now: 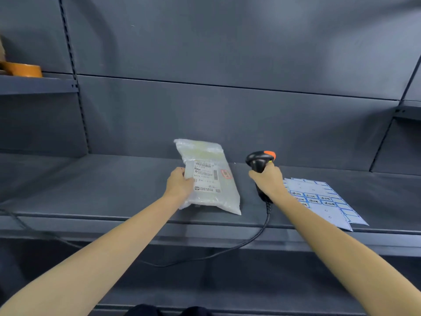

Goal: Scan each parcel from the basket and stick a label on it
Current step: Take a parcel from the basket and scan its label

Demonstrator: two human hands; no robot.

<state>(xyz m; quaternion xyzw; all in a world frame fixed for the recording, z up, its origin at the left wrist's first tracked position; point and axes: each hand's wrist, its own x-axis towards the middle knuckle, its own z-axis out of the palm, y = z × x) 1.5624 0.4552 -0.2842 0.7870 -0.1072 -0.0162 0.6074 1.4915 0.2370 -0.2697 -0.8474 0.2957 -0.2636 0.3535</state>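
Dark grey metal shelving fills the view; the work surface is a wide shelf (95,185) with a grey back panel behind it. Far left, on a higher shelf (36,84), a roll of brown tape (24,70) lies flat. On the right of the wide shelf lie sheets of labels (328,201) with blue borders, several peeled away, a few carrying handwriting too small to read; the right forearm crosses over their left edge. A black cable (248,241) runs from the scanner's base, drops over the near edge of the shelf and trails off left. The parcel (211,179), a translucent white plastic mailer, lies near the middle of the shelf, long axis running near to far, far end raised slightly toward the back panel. The left hand (178,182) grips the parcel's left edge, thumb on top beside the shipping label, fingers hidden underneath. The right hand (267,181) is wrapped round the handle of a black scanner (259,164) with an orange top, held upright just right of the parcel, not touching it. Nothing lies between scanner and parcel. The shipping label (206,177) faces up: barcode on top, "0079" partly legible at its left side, a red-bordered sticker at its right edge, remaining print unreadable.
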